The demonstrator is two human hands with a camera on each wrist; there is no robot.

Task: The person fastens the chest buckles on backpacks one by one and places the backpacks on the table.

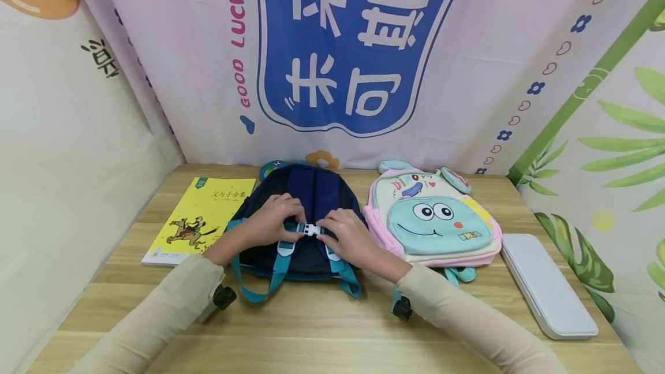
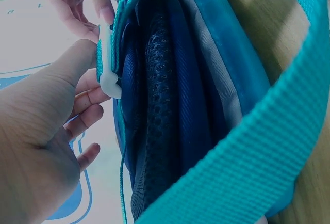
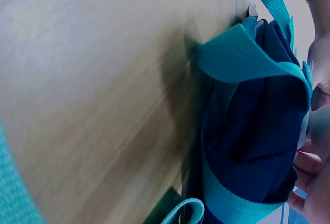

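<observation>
Bag (image 1: 318, 198), navy with teal trim: one, lying on the table (image 1: 312, 333), straps toward the person. Landmark for all entries below.

Buckle (image 1: 310, 229), white plastic: one, at the middle of the bag, on teal webbing. Its two halves meet; whether fully latched cannot be told.

Left hand (image 1: 275, 221): over the bag's left half, thumb and fingers pinching the buckle's left end.

Right hand (image 1: 348, 232): over the bag's right half, thumb and fingers pinching the buckle's right end.

Straps (image 1: 280, 275), teal: looped over the bag's near edge, down to the table.

Adjusters (image 1: 285, 249), white: two, on the straps, one at each side of the bag's near part.

Book (image 1: 205, 206), yellow cover, rider on an animal: flat, just left of the bag, partly behind the left forearm.

Pink bag (image 1: 436, 224), pale blue pocket with cartoon eyes and smile: just right of the bag, front upward.

Case (image 1: 548, 284), white, oblong: well right of the bag, beyond the pink bag.

Cloth (image 1: 337, 45), printed "GOOD LUCK" beside a blue panel: hanging behind the bag.
</observation>
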